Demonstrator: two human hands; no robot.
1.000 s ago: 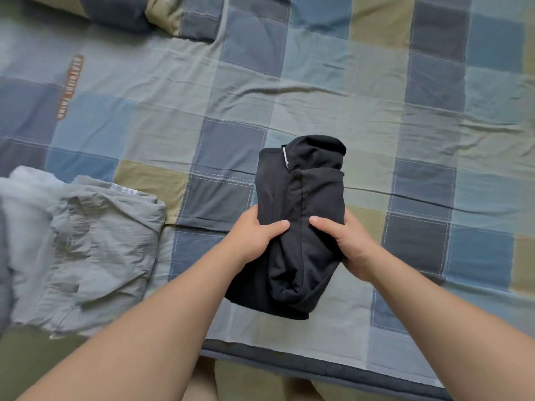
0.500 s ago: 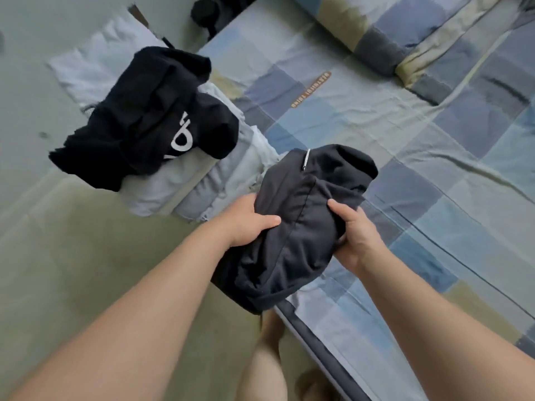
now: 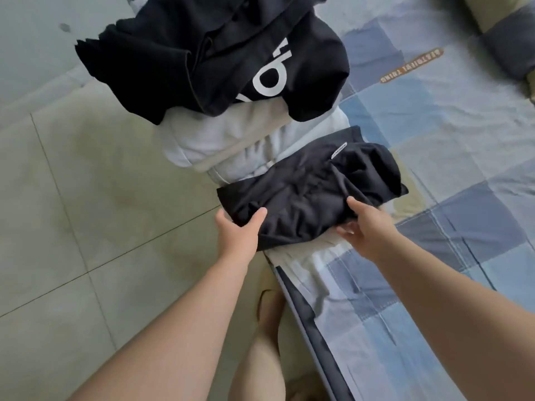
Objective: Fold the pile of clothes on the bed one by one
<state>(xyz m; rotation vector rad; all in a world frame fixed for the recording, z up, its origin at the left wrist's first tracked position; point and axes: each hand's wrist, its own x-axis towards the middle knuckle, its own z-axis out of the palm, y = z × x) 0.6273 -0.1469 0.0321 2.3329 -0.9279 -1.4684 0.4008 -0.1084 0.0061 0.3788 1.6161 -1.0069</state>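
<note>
A folded black garment [image 3: 312, 195] with a small silver label lies at the bed's near edge, on top of pale grey folded clothes [image 3: 243, 140]. My left hand [image 3: 237, 230] grips its left end, thumb on top and fingers underneath. My right hand [image 3: 364, 227] holds the right side, thumb on the cloth and fingers tucked under it. Behind it, a crumpled black top [image 3: 220, 53] with white lettering sits on the same pale stack.
The bed [image 3: 451, 146] has a blue, grey and tan checked sheet with a dark border [image 3: 315, 328] at its edge. A checked pillow [image 3: 509, 36] lies at the far right. Pale green floor tiles [image 3: 86, 212] fill the left; my bare legs [image 3: 266, 342] stand by the bed.
I carried the folded black garment left from the middle of the bed and brought it down onto the pale stack at the bed's edge; the view turned left toward the floor.
</note>
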